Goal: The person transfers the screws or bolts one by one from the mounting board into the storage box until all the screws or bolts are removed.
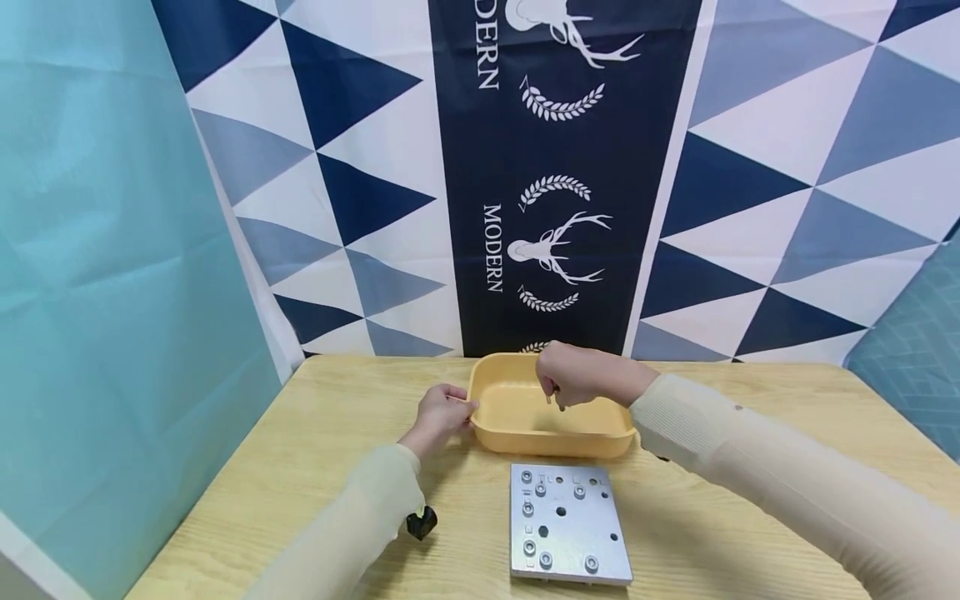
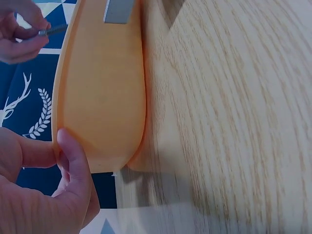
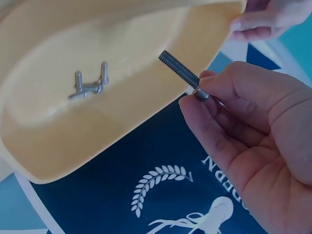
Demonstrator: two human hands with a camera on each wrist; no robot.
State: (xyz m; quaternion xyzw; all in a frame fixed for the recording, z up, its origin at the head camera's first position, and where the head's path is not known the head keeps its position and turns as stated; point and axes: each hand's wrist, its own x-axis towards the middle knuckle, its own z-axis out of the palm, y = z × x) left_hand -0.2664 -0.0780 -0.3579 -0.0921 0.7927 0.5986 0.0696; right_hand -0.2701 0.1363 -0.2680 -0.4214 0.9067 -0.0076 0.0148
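Observation:
A yellow plastic bin (image 1: 551, 444) stands on the table. My left hand (image 1: 441, 415) pinches its left end, with thumb and fingers on the rim (image 2: 57, 117) in the left wrist view. Above the bin, my right hand (image 1: 576, 377) holds a metal socket-head bolt (image 3: 179, 68) by its head between thumb and fingers. The threaded shank points out over the bin in the right wrist view. Several similar bolts (image 3: 90, 87) lie in a small cluster on the bin's floor.
A silver metal plate (image 1: 577, 546) with several bolts and holes lies in front of the bin. A small black object (image 1: 422, 522) shows beside the left sleeve. The wood-grain table (image 1: 330, 417) ends at a patterned cloth (image 1: 375, 192) behind the bin.

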